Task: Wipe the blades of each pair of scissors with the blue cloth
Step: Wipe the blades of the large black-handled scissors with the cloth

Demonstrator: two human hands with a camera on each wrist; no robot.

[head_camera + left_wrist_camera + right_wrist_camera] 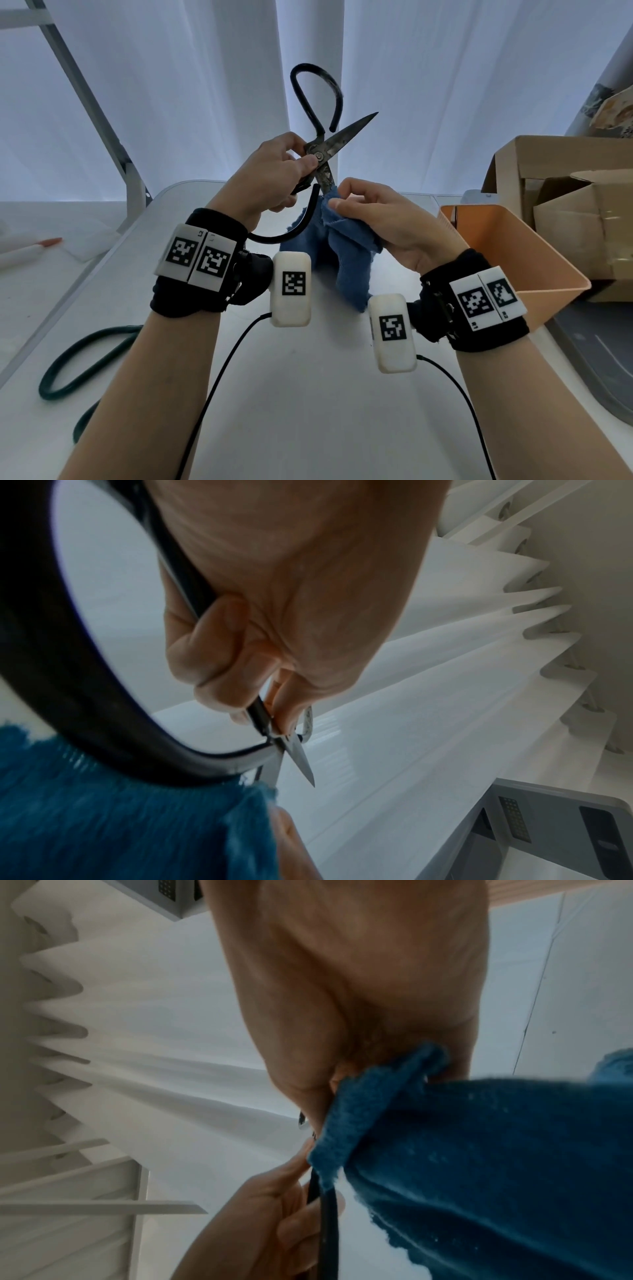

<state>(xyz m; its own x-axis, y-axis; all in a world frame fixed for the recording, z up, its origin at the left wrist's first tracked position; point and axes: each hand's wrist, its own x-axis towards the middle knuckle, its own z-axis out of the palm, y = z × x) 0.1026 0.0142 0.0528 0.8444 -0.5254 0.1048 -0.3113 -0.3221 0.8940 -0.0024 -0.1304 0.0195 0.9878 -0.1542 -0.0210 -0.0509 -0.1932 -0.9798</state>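
While pinching the black scissors (320, 156) at the pivot with the left hand (274, 174), above mid-surface (308, 394): keep right hand (383, 219) folding blue cloth (342, 240) round lower blade, draw from pivot to tip, fingers behind the edge.

Dull, tarnished metal blades on black-handled scissors (320, 150), fuzzy frayed blue cloth (346, 246) below them, smooth matt white table (308, 394), glossy orange plastic bin (534, 260)
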